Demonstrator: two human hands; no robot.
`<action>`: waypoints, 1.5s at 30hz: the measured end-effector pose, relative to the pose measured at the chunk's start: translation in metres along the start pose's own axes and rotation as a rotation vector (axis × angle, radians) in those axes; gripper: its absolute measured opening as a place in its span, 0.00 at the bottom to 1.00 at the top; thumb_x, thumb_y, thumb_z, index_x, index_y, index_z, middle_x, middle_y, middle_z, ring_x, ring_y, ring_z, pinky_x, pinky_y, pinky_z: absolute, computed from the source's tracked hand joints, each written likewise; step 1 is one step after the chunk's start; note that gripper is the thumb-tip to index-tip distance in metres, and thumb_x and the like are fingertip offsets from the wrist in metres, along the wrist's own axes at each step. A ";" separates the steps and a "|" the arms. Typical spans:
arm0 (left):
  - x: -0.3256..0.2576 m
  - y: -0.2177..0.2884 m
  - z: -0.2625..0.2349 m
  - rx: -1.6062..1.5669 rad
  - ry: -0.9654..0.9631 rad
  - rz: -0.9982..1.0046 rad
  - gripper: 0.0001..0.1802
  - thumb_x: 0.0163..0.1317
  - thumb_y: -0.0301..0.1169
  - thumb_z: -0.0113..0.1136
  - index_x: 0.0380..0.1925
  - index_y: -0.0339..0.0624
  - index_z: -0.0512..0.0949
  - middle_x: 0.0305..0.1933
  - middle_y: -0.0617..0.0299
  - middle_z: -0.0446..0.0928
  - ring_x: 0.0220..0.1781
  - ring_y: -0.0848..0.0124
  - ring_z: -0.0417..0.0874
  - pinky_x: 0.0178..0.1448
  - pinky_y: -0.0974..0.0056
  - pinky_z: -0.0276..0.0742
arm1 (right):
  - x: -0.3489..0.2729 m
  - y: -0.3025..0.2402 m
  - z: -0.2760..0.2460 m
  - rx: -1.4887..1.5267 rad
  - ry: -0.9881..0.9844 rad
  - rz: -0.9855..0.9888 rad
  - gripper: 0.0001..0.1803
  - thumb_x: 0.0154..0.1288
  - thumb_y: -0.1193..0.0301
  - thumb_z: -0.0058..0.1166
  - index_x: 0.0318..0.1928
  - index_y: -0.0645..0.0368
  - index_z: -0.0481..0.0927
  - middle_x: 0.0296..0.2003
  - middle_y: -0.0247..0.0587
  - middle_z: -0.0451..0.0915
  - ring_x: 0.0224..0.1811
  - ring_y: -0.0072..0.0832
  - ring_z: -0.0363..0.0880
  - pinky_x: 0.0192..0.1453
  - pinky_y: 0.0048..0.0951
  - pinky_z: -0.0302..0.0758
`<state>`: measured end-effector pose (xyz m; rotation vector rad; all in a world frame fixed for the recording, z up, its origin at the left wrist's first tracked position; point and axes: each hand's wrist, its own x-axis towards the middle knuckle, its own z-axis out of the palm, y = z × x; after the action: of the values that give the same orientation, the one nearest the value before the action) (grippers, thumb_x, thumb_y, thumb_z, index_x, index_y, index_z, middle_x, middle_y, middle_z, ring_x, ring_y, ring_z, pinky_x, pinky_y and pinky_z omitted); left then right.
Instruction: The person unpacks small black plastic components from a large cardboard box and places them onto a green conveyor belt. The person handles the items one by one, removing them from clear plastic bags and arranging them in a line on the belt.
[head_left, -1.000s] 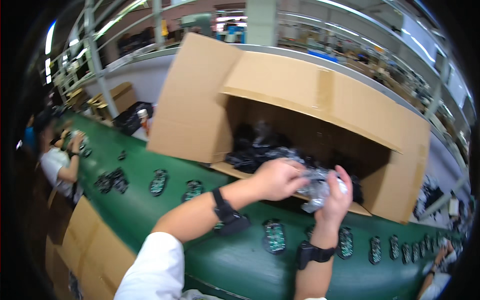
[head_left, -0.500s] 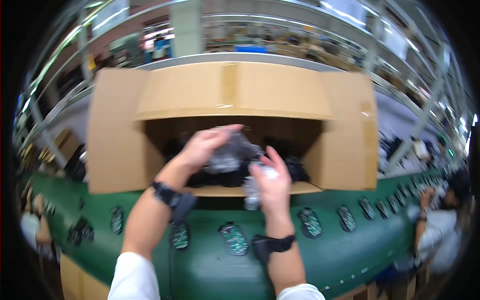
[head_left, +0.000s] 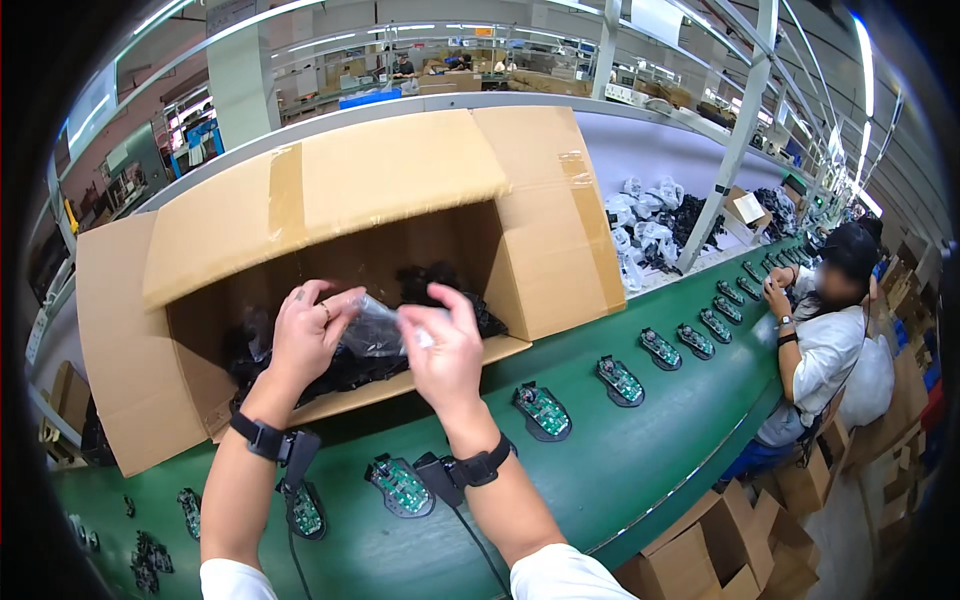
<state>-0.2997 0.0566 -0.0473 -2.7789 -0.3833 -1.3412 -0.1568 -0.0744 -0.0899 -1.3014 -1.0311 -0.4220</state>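
Note:
In front of the open cardboard box (head_left: pixel 380 160), both of my hands are raised over its mouth. A clear plastic bag (head_left: pixel 372 330) stretches between them. My left hand (head_left: pixel 312 335) pinches the bag's edge with thumb and fingers. My right hand (head_left: pixel 445 352) is closed on the bag's other side, slightly blurred, with some whitish film at its fingertips. Whatever the bag contains, if anything, I cannot make out. Below it, dark parts (head_left: pixel 345 375) in black and clear wrapping lie heaped inside the box.
Computer mouse bases with green circuit boards (head_left: pixel 545 412) stand in a row along the green conveyor belt (head_left: pixel 630 450). Loose black parts (head_left: pixel 150 562) lie at the near left. A co-worker (head_left: pixel 825 330) sits at the right. Bagged parts (head_left: pixel 650 220) are piled behind the belt.
My view has swung to the right, so the box now appears further left and tilted. The bag is still between my hands, and my right hand has come up closer to it.

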 end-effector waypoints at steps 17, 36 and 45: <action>-0.013 0.117 0.018 -0.916 -0.124 -0.104 0.13 0.60 0.23 0.54 0.44 0.33 0.80 0.43 0.48 0.80 0.46 0.56 0.83 0.54 0.59 0.77 | 0.003 -0.009 -0.025 1.094 0.083 0.228 0.15 0.69 0.67 0.54 0.51 0.61 0.71 0.55 0.61 0.75 0.49 0.38 0.79 0.50 0.36 0.80; -0.039 -0.023 -0.022 -0.762 -0.008 -0.693 0.12 0.71 0.33 0.58 0.43 0.34 0.83 0.36 0.68 0.82 0.37 0.82 0.78 0.43 0.72 0.75 | -0.019 -0.026 0.015 0.351 -0.451 0.294 0.38 0.53 0.67 0.73 0.64 0.63 0.73 0.41 0.38 0.80 0.37 0.23 0.77 0.46 0.25 0.77; -0.042 0.001 -0.033 -1.289 -0.063 -0.947 0.18 0.73 0.42 0.54 0.34 0.39 0.81 0.33 0.67 0.81 0.33 0.80 0.78 0.40 0.70 0.76 | -0.006 -0.005 -0.008 0.732 -0.255 0.633 0.07 0.64 0.74 0.63 0.40 0.64 0.81 0.29 0.28 0.80 0.29 0.11 0.74 0.32 0.15 0.70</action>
<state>-0.3495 0.0428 -0.0593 -3.8255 -1.3986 -2.2825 -0.1601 -0.0848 -0.0912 -0.9399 -0.8011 0.5732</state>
